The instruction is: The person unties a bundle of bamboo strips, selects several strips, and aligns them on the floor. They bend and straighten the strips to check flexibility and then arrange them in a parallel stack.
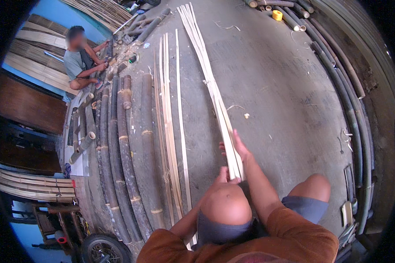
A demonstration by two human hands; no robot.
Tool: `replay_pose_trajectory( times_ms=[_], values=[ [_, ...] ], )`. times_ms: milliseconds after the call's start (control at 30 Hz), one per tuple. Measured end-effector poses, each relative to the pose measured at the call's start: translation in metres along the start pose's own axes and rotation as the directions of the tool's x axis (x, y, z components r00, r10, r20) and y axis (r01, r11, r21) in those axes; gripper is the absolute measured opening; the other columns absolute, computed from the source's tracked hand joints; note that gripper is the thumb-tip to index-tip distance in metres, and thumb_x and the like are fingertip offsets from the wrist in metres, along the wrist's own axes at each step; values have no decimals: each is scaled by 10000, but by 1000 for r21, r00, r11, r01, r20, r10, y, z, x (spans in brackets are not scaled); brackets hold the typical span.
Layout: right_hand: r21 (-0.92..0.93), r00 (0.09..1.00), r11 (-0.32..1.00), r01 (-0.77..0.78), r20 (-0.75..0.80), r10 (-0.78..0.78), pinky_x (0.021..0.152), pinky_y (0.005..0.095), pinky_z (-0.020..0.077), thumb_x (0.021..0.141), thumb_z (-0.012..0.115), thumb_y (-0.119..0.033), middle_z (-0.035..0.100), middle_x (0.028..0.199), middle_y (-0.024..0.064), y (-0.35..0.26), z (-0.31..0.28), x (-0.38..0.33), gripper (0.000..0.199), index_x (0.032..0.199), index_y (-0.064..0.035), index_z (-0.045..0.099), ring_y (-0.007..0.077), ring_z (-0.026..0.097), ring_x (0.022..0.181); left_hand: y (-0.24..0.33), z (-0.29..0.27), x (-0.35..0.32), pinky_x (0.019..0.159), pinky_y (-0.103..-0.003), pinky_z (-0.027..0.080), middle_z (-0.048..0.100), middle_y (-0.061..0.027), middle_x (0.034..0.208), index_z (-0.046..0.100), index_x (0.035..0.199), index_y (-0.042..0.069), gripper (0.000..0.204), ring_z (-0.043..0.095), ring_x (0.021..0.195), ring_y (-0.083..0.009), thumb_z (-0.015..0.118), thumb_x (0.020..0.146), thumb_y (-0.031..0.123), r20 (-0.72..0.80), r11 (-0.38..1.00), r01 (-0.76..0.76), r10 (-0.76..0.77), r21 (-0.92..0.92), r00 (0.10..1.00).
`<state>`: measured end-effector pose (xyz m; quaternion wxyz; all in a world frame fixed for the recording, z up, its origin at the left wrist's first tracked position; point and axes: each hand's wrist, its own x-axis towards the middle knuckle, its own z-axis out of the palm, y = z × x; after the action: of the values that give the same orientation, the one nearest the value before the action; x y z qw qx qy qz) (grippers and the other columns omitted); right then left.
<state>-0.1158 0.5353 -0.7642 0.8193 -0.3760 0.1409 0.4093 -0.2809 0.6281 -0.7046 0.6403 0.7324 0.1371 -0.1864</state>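
A long bundle of pale split bamboo strips (214, 94) runs from just in front of my knee up to the far side of the floor, its strips fanning apart at the far end. My right hand (240, 151) is wrapped round it a little above its near end, with fingertips showing on the left side of the strips. At the near end, beside my raised knee, my left hand (224, 176) grips the bundle; the knee hides part of it. More pale bamboo strips (167, 101) lie on the floor to the left, and one single strip (181, 109) lies apart from them.
Dark bamboo poles (123, 153) lie in rows on the left. Further poles (344, 94) line the right wall. A co-worker (81, 61) crouches at the far left, hands on a pole. A yellow ring-shaped object (277, 15) sits at the far right; a wheel (104, 250) stands near left.
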Motion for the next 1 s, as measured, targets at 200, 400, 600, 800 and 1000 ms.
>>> replay_pose_trajectory(
  times_ms=[200, 400, 600, 800, 1000],
  values=[
    [-255, 997, 963, -80, -24, 76, 710, 350, 590, 890, 680, -251, 681, 976, 151, -14, -46, -62, 366, 1130, -8, 549, 217, 684, 827, 39, -56, 45, 807, -301, 489, 650, -51, 989, 641, 1067, -1, 328, 607, 902, -126, 608, 952, 304, 186, 993, -45, 24, 111, 982],
    [-157, 918, 929, -334, 168, 359, 893, 391, 544, 879, 612, -175, 669, 1110, 160, 19, -104, -124, 367, 1199, -1, 564, 228, 673, 960, 46, -69, 193, 914, -358, 494, 479, -128, 1402, 329, 1468, 82, 553, 593, 1094, -216, 516, 997, 305, -125, 987, 11, -31, -160, 992],
    [-94, 883, 907, -409, 207, 420, 891, 371, 537, 855, 609, -202, 657, 1164, 178, 40, -104, -158, 456, 1274, -32, 551, 218, 680, 947, 28, -32, 280, 900, -387, 489, 553, -79, 1287, 332, 1473, 116, 491, 566, 1087, -204, 431, 992, 93, -205, 672, -164, 18, -722, 979],
    [-241, 887, 895, -375, 185, 422, 902, 369, 531, 865, 652, -244, 662, 1131, 133, 25, -104, -162, 448, 1260, -42, 589, 219, 662, 1003, 13, -37, 291, 886, -357, 491, 580, -58, 1194, 436, 1385, 125, 412, 586, 1024, -197, 447, 976, 72, -189, 528, -181, 39, -830, 981],
    [-220, 828, 881, -418, 306, 469, 953, 396, 496, 856, 640, -236, 675, 1123, 150, 45, -100, -145, 472, 1281, -47, 560, 236, 660, 1017, 9, -64, 295, 974, -356, 477, 595, -95, 1187, 463, 1320, 37, 400, 575, 1103, -225, 551, 930, 26, -71, 585, -158, 168, -796, 983]
  ],
)
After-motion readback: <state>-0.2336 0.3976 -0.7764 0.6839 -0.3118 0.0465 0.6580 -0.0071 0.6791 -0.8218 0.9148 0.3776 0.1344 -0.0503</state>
